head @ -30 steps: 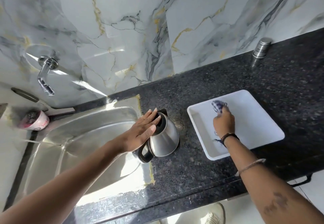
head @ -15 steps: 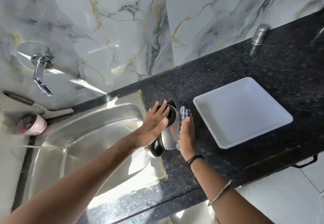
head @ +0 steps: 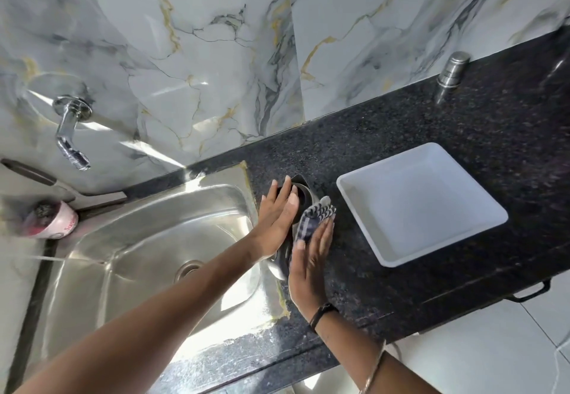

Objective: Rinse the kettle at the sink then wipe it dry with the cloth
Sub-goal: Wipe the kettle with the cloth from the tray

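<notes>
The steel kettle (head: 303, 191) stands on the dark counter at the sink's right rim, mostly hidden by my hands. My left hand (head: 277, 217) lies flat on its lid and left side, fingers together and stretched out. My right hand (head: 310, 265) presses a blue-and-white checked cloth (head: 314, 219) against the kettle's right side. The black handle (head: 282, 256) shows between my wrists. The steel sink (head: 129, 258) lies to the left.
A wall tap (head: 69, 130) sticks out above the sink's left end. A pink tub (head: 54, 219) sits at the sink's left corner. A white square tray (head: 385, 251) rests on the granite counter (head: 431, 122) to the right, a steel shaker (head: 453, 69) by the wall.
My right hand took the cloth out of the white tray, carried it left to the kettle and now holds it against the kettle's side. My left hand stayed on the lid.
</notes>
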A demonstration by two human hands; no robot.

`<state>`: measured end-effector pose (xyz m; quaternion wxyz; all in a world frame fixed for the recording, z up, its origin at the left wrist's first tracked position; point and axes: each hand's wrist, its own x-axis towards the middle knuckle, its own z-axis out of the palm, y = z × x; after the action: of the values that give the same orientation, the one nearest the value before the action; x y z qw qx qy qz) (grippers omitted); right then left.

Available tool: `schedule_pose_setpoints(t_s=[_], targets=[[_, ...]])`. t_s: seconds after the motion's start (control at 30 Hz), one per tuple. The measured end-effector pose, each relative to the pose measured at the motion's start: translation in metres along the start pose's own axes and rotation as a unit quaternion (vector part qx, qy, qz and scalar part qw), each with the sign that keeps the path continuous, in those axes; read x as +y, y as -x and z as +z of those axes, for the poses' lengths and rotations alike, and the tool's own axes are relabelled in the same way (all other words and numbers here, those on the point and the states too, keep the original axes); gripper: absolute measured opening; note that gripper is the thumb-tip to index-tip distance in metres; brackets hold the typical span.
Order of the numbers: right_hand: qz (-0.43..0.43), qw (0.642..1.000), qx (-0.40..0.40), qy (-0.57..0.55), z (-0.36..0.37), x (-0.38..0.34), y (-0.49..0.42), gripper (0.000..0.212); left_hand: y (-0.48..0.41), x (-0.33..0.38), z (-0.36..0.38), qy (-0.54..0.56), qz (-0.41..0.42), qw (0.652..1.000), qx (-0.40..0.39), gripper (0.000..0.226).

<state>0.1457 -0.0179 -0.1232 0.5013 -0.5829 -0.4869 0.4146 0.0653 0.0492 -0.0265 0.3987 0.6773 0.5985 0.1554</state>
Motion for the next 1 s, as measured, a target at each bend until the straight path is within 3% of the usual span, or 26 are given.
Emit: schedule_pose_setpoints(t_s=[0.07, 0.13, 0.23, 0.33, 0.47, 0.53, 0.63, 0.73, 0.83, 1.0], targets=[[0.016, 1.000, -0.003, 0.002, -0.007, 0.019, -0.003, 0.070, -0.004, 0.003, 0.002, 0.036, -0.020, 0.999, 0.013, 0.101], [0.121, 0.991, 0.008, -0.061, -0.017, 0.027, -0.017, 0.067, -0.008, 0.004, 0.004, 0.087, -0.044, 0.995, 0.021, 0.112], [0.229, 0.962, 0.020, -0.144, -0.026, 0.018, -0.039, 0.063, -0.011, 0.006, 0.008, 0.069, -0.030, 0.997, 0.019, 0.105], [0.195, 0.967, 0.043, -0.159, -0.018, -0.005, -0.040, 0.068, -0.014, 0.007, 0.010, 0.049, -0.028, 0.998, 0.027, 0.094], [0.107, 0.988, 0.019, -0.108, -0.011, -0.015, -0.030, 0.077, -0.014, 0.019, 0.012, 0.066, -0.041, 0.996, 0.039, 0.059], [0.088, 0.992, 0.002, -0.091, -0.018, -0.010, -0.035, 0.074, -0.015, 0.023, 0.010, 0.048, -0.049, 0.997, 0.030, 0.065], [0.092, 0.991, -0.017, -0.097, -0.035, -0.001, -0.056, 0.060, -0.018, 0.018, -0.007, -0.109, -0.025, 0.992, -0.053, 0.086], [0.139, 0.982, -0.021, -0.128, -0.052, 0.000, -0.074, 0.049, -0.018, 0.004, -0.038, -0.291, 0.087, 0.940, -0.154, 0.103], [0.171, 0.972, 0.001, -0.163, -0.067, -0.003, -0.082, 0.042, -0.030, -0.003, -0.064, -0.444, 0.209, 0.851, -0.185, 0.116], [0.199, 0.927, -0.019, -0.317, -0.103, -0.019, -0.090, 0.043, -0.073, 0.007, -0.067, -0.535, 0.315, 0.756, -0.206, 0.112]])
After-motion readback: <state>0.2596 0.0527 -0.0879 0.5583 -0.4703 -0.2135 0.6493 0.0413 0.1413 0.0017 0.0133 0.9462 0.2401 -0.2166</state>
